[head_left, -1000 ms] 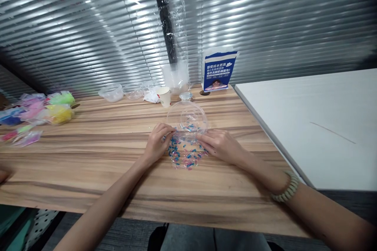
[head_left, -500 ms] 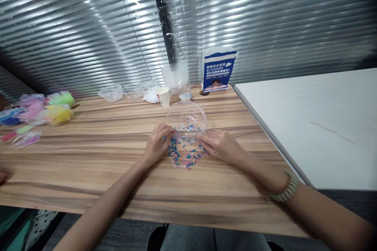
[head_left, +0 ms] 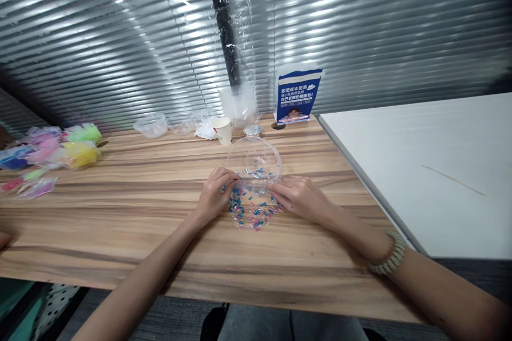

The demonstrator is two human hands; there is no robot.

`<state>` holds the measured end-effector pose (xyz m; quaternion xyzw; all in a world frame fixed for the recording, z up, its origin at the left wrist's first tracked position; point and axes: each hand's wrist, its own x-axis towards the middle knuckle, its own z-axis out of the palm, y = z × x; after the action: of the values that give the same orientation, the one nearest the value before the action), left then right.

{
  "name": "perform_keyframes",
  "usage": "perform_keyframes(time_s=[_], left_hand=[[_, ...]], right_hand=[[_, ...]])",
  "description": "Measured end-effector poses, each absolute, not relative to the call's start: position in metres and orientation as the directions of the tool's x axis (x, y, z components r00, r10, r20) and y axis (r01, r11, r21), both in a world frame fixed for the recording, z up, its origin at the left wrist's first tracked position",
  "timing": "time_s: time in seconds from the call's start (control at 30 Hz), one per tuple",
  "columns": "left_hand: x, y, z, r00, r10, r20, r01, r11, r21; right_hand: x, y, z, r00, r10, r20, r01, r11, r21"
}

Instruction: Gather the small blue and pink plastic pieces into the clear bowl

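Note:
A clear round plastic container [head_left: 254, 150] stands tilted in the middle of the table, its see-through wall showing small pieces behind it. Fingers of my left hand [head_left: 216, 191] are pinched at its near left edge. My right hand [head_left: 299, 197] grips the near right edge, thumb and fingers together. Between and below both hands lie many small blue and pink tube-like pieces [head_left: 260, 213], spread in a roughly round patch. Whether a clear sheet or lid lies under them I cannot tell. My fingers hide part of the container's edge.
Behind the container are a paper cup [head_left: 223, 131], a small silvery round item [head_left: 252, 131], clear plastic tubs [head_left: 151, 126] and a blue-and-white paper bag [head_left: 296, 96]. Colourful bags [head_left: 80, 154] lie far left. A white table [head_left: 432, 170] adjoins on the right. Another person's hand [head_left: 5, 239] shows at the left edge.

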<state>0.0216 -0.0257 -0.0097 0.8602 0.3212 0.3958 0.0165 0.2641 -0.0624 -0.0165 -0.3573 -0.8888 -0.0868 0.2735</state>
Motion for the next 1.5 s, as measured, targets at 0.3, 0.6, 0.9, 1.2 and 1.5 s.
perform_keyframes(time_s=[0.3, 0.6, 0.9, 1.2, 1.5], left_hand=[[0.0219, -0.0253, -0.0096, 0.49, 0.557, 0.671, 0.53, -0.801, 0.278], [0.022, -0.0257, -0.0087, 0.499, 0.555, 0.665, 0.534, -0.802, 0.269], [0.0219, -0.0255, -0.0091, 0.504, 0.566, 0.652, 0.534, -0.798, 0.28], [0.0215, -0.0253, -0.0101, 0.523, 0.57, 0.634, 0.526, -0.801, 0.286], [0.0219, -0.026, -0.0093, 0.543, 0.567, 0.619, 0.524, -0.805, 0.278]], right_hand=[[0.2636, -0.0619, -0.0165, -0.591, 0.587, 0.553, 0.689, 0.724, -0.031], [0.2644, -0.0616, -0.0175, -0.594, 0.592, 0.546, 0.685, 0.728, -0.044], [0.2653, -0.0614, -0.0187, -0.592, 0.596, 0.543, 0.688, 0.724, -0.045], [0.2656, -0.0615, -0.0194, -0.59, 0.602, 0.537, 0.691, 0.721, -0.049], [0.2646, -0.0616, -0.0179, -0.592, 0.612, 0.524, 0.697, 0.715, -0.048]])
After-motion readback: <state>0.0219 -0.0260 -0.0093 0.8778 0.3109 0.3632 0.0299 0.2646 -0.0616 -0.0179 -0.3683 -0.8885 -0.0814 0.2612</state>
